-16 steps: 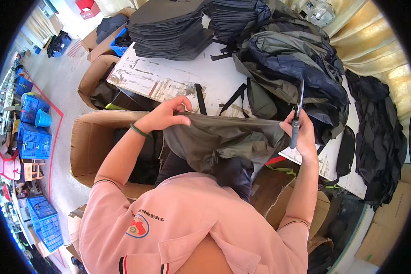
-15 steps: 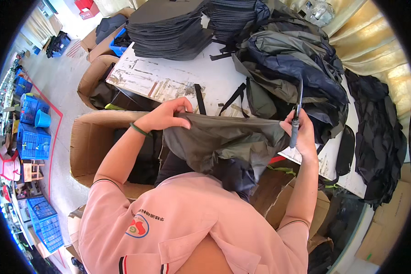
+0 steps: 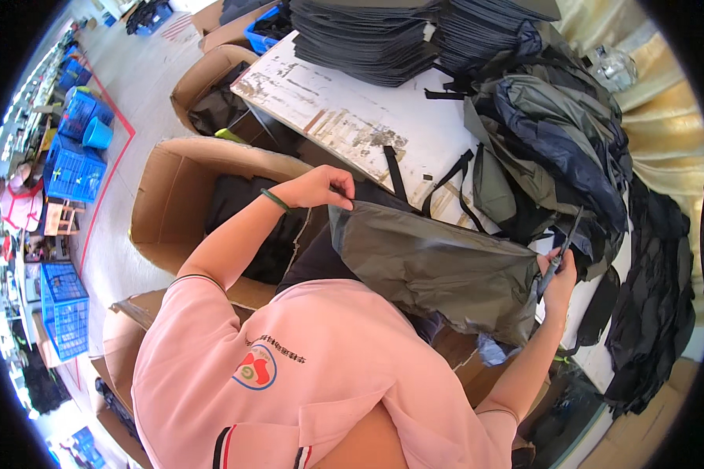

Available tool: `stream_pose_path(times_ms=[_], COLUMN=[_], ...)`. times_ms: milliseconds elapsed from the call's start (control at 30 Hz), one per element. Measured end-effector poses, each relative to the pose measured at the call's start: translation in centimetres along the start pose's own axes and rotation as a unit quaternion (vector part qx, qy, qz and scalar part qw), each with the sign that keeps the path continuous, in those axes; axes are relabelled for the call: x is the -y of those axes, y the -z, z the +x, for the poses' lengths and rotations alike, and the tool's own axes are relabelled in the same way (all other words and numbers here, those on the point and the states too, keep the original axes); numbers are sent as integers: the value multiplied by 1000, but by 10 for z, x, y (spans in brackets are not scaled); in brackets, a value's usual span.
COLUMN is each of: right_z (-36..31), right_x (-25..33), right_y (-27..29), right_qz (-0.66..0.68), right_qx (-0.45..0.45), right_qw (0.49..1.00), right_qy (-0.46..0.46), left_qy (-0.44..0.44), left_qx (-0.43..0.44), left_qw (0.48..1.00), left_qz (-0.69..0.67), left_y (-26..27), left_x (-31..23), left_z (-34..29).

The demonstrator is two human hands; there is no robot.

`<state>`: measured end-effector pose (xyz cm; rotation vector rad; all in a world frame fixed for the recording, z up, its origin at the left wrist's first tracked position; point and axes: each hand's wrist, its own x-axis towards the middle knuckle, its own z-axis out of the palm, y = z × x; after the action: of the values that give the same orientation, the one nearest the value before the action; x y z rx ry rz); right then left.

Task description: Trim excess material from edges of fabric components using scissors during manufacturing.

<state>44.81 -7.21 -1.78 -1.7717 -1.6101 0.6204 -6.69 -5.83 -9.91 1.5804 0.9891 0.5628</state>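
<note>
An olive-green piece of thin fabric (image 3: 438, 250) is stretched between my two hands in front of my body. Its left upper corner is pinched between the thumb and fingers of my left hand (image 3: 321, 187), which wears a dark green bracelet. My right hand (image 3: 559, 275) grips the fabric's right end and also holds a slim bladed tool (image 3: 574, 230) with a grey handle, its blade pointing up and away from me. Whether the tool is scissors or a knife I cannot tell. Some dark blue cloth (image 3: 490, 350) shows at the fabric's lower right edge.
A worn white table (image 3: 328, 109) bears stacked dark sheets (image 3: 368, 43), black straps (image 3: 395, 172) and a heap of olive and navy fabric (image 3: 555, 133). An open cardboard box (image 3: 172, 203) stands at my left. Black cloth (image 3: 653, 297) hangs over the table's right side.
The fabric now hangs flatter and tilts down toward the right. My right hand has moved right and lower, and the tool leans further right. The view has shifted, with the table appearing further right.
</note>
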Motion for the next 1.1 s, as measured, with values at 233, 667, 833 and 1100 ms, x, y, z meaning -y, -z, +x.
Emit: stream_pose_path(times_ms=[233,667,833,1100], right_z=[-1,-7,-20,-19], right_x=[-8,64,140,168], right_y=[-5,-25,-72,-101], right_qz=[5,-250,-290,-274], right_qx=[13,-20,164,238], right_qw=[1000,963,886,849], right_qy=[-20,95,323,385], left_qy=[-47,10,15,22], left_qx=[6,17,52,58], left_qw=[999,988,987,987], left_qz=[10,-154,-150,-150], left_y=[-4,-15,-18,-23], left_x=[1,-26,-56,-66], left_z=[-4,-11,-4,-1])
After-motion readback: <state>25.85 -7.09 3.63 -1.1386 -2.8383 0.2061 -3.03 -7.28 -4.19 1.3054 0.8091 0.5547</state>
